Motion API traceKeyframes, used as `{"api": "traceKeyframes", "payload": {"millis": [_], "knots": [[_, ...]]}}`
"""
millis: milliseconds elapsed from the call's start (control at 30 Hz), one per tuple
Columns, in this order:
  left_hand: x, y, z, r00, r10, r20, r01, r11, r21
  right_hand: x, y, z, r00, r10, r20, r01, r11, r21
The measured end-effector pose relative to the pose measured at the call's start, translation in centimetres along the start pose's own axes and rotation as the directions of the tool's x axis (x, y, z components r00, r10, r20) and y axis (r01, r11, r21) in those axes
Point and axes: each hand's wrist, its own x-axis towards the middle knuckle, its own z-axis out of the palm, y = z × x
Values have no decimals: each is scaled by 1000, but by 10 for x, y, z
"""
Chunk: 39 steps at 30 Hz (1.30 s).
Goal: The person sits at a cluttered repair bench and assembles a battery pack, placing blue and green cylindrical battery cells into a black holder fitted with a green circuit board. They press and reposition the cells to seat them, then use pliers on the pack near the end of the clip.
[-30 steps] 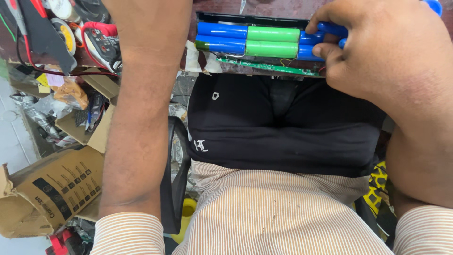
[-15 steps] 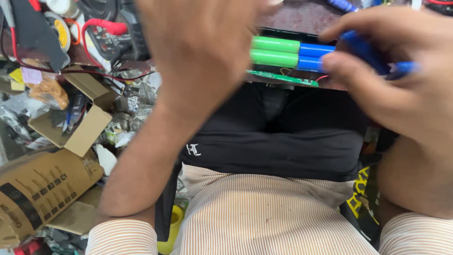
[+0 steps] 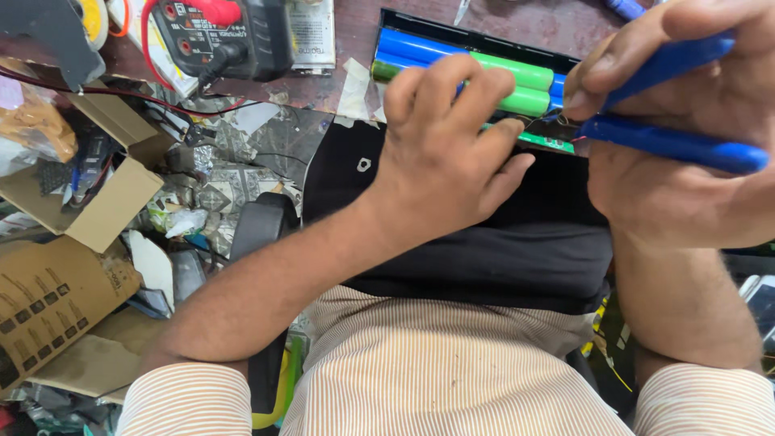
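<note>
Where clutter rings brown workbench point(image 3: 355, 32), cardboard boxes point(image 3: 48, 299)

At the lower left we see a large brown corrugated cardboard box point(image 3: 48, 311) printed with rows of small black symbols, lying tilted on the floor clutter. Just above it sits a smaller open plain brown cardboard box point(image 3: 105, 206), flaps spread, with dark parts inside. At the far left edge we find a crinkled clear plastic bag point(image 3: 32, 129) holding something orange. On the bench at the top lies a flat silver-grey rectangular label plate point(image 3: 311, 32) with dark print, touching the black meter point(image 3: 242, 36).
</note>
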Motion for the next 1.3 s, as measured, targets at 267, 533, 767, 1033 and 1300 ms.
{"api": "traceKeyframes", "payload": {"millis": [267,533,767,1033,1300], "knots": [[-16,-3,23,990,20,-138,-6,994,106,0,-5,21,998,58,-14,-60,988,-141],[-24,-12,35,980,43,-195,-21,993,114,4,2,23,998,1,64,12,979,-204],[-24,-15,36,980,46,-196,-27,995,99,23,-9,37,970,-62,235,155,903,-401],[-25,-17,37,979,62,-195,-45,995,91,28,-14,41,946,-72,315,205,887,-415],[-27,-17,37,980,61,-189,-48,996,75,14,9,15,931,-108,347,162,978,-128]]}}
